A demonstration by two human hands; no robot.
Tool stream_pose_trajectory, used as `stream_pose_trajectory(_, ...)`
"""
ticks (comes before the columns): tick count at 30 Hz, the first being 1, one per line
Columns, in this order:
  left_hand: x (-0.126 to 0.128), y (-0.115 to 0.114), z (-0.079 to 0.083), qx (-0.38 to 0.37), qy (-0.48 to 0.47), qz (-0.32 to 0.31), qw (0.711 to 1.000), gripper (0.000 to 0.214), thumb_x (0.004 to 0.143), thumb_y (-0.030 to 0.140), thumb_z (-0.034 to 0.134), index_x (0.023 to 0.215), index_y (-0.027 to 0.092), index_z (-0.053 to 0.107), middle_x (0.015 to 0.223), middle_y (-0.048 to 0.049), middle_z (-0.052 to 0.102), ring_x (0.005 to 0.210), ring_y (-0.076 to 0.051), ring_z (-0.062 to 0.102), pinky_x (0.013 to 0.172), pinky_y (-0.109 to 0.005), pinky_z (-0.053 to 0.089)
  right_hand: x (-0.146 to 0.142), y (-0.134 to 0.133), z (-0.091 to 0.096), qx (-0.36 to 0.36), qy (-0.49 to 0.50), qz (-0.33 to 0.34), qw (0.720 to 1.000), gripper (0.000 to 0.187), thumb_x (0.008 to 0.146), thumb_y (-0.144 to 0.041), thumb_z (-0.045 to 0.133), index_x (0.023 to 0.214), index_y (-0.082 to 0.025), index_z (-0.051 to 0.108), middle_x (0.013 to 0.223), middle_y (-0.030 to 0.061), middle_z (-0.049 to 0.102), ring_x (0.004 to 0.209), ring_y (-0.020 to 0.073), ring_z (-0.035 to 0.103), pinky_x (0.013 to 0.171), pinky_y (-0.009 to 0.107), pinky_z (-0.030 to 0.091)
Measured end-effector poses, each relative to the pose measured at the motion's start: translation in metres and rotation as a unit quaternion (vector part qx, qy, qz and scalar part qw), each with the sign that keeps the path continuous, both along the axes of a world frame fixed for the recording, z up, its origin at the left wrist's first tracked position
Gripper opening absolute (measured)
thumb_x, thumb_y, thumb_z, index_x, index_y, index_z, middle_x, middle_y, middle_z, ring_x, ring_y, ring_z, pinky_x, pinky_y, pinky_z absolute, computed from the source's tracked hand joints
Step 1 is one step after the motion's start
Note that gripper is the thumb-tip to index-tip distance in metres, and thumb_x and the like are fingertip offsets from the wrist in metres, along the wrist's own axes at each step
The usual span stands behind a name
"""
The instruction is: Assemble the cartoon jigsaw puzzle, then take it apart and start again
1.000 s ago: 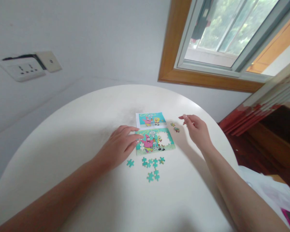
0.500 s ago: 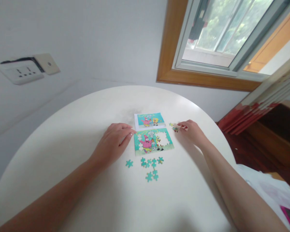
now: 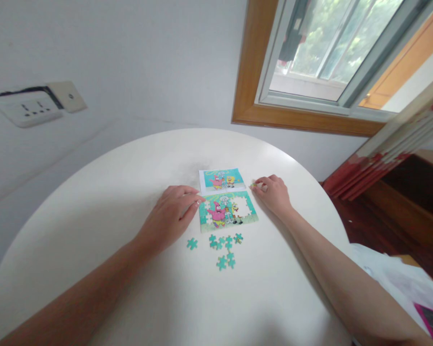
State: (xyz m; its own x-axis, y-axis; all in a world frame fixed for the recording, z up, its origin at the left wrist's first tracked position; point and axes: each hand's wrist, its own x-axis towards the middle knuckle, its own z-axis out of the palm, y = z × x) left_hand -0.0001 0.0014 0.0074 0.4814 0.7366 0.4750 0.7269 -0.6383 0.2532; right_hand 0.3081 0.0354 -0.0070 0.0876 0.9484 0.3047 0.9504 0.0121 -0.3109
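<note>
A partly assembled jigsaw puzzle (image 3: 216, 223) with cartoon figures lies on the table, with gaps at its left side and upper right. My left hand (image 3: 175, 209) rests at the puzzle's left edge, fingers stretched out and holding nothing. To the right of the picture sheet, my right hand (image 3: 274, 192) pinches a small puzzle piece (image 3: 253, 185) between thumb and fingertips; the fingers partly cover it. Behind the puzzle is a printed reference picture (image 3: 222, 179) of the same scene. Several loose teal pieces (image 3: 221, 262) lie in front of the puzzle, and one single piece (image 3: 192, 243) lies to their left.
Everything lies on a round white table (image 3: 130, 163) against the wall. A wall socket (image 3: 31, 108) is at left, and a wood-framed window (image 3: 310, 122) at upper right. Right of the table are a red-and-white curtain (image 3: 361, 166) and a white plastic bag (image 3: 382, 278).
My right hand has moved slightly left and away from me, closing on a puzzle piece beside the reference picture. My left hand stays at the puzzle's left edge.
</note>
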Motion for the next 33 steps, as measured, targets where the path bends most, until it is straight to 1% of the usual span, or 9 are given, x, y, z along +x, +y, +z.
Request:
stream_pose_trajectory(5, 0.0, 0.001, -0.001, 0.003, -0.003, -0.001, 1.0, 0.03, 0.096, 0.029, 0.041, 0.102, 0.019, 0.069, 0.109, -0.0084, 0.063, 0.105, -0.024, 0.056, 0.096, -0.044, 0.044, -0.001, 0.003, -0.001, -0.014, 0.036, -0.008, 0.999, 0.02, 0.086, -0.036, 0.061, 0.091, -0.022, 0.073, 0.099, 0.0094, 0.064, 0.094, 0.0234, 0.055, 0.082, 0.034, 0.04)
stream_pose_trajectory(11, 0.0, 0.002, -0.003, 0.008, -0.004, -0.011, 1.0, 0.03, 0.096, 0.029, 0.042, 0.101, 0.019, 0.069, 0.109, -0.0085, 0.063, 0.105, -0.024, 0.055, 0.096, -0.044, 0.044, 0.001, 0.007, -0.003, -0.015, 0.067, -0.009, 0.998, 0.02, 0.083, -0.036, 0.064, 0.089, -0.018, 0.07, 0.095, 0.0094, 0.065, 0.088, 0.0202, 0.056, 0.08, 0.031, 0.04)
stream_pose_trajectory(16, 0.001, 0.001, -0.003, 0.002, -0.006, -0.015, 1.0, 0.03, 0.096, 0.03, 0.042, 0.102, 0.019, 0.069, 0.11, -0.0088, 0.062, 0.106, -0.024, 0.055, 0.097, -0.044, 0.043, -0.001, 0.007, -0.007, -0.001, 0.138, 0.013, 0.99, 0.014, 0.079, -0.031, 0.065, 0.084, -0.019, 0.064, 0.081, 0.0022, 0.065, 0.073, 0.0157, 0.056, 0.069, 0.027, 0.039)
stream_pose_trajectory(19, 0.001, 0.0, -0.002, 0.002, -0.007, -0.018, 1.0, 0.029, 0.097, 0.03, 0.042, 0.103, 0.019, 0.069, 0.11, -0.0085, 0.062, 0.107, -0.024, 0.055, 0.098, -0.043, 0.043, 0.0, 0.007, -0.006, 0.012, 0.212, 0.027, 0.977, 0.022, 0.078, -0.03, 0.062, 0.097, -0.019, 0.064, 0.071, -0.0015, 0.062, 0.066, 0.0149, 0.055, 0.063, 0.026, 0.04)
stream_pose_trajectory(21, 0.001, 0.0, -0.003, 0.004, -0.009, -0.021, 1.0, 0.029, 0.097, 0.029, 0.042, 0.103, 0.02, 0.068, 0.11, -0.0083, 0.062, 0.106, -0.024, 0.055, 0.097, -0.043, 0.043, 0.001, 0.006, -0.003, 0.034, 0.243, 0.036, 0.969, 0.029, 0.08, -0.031, 0.059, 0.106, -0.019, 0.065, 0.072, -0.0007, 0.061, 0.066, 0.0154, 0.056, 0.065, 0.028, 0.042)
stream_pose_trajectory(24, 0.001, 0.0, -0.004, 0.007, -0.014, -0.034, 0.999, 0.028, 0.096, 0.028, 0.043, 0.105, 0.02, 0.068, 0.111, -0.0084, 0.061, 0.107, -0.024, 0.055, 0.097, -0.043, 0.043, 0.001, 0.0, 0.006, 0.066, 0.259, 0.065, 0.962, 0.028, 0.081, -0.034, 0.058, 0.099, -0.019, 0.072, 0.076, 0.0028, 0.063, 0.069, 0.0167, 0.058, 0.07, 0.03, 0.045)
stream_pose_trajectory(27, 0.002, -0.001, -0.006, 0.007, -0.017, -0.047, 0.999, 0.026, 0.096, 0.026, 0.045, 0.106, 0.02, 0.068, 0.112, -0.0083, 0.061, 0.107, -0.024, 0.054, 0.096, -0.043, 0.043, -0.006, -0.012, 0.016, 0.041, 0.319, 0.088, 0.943, 0.025, 0.081, -0.038, 0.06, 0.093, -0.02, 0.073, 0.074, 0.0033, 0.067, 0.066, 0.017, 0.06, 0.065, 0.029, 0.045)
stream_pose_trajectory(30, 0.002, -0.002, -0.006, 0.01, -0.02, -0.051, 0.998, 0.025, 0.096, 0.025, 0.045, 0.106, 0.02, 0.067, 0.112, -0.008, 0.06, 0.107, -0.024, 0.054, 0.096, -0.042, 0.043, -0.018, -0.024, 0.02, 0.005, 0.381, 0.112, 0.918, 0.021, 0.08, -0.04, 0.064, 0.087, -0.021, 0.068, 0.071, 0.0021, 0.071, 0.069, 0.0183, 0.066, 0.066, 0.028, 0.046)
stream_pose_trajectory(33, 0.002, -0.003, -0.006, 0.013, -0.02, -0.053, 0.998, 0.024, 0.095, 0.024, 0.046, 0.106, 0.02, 0.067, 0.112, -0.0078, 0.06, 0.108, -0.023, 0.054, 0.097, -0.041, 0.043, -0.028, -0.033, 0.019, -0.047, 0.385, 0.123, 0.914, 0.017, 0.081, -0.039, 0.063, 0.083, -0.022, 0.061, 0.071, 0.0009, 0.072, 0.071, 0.0185, 0.069, 0.065, 0.027, 0.045)
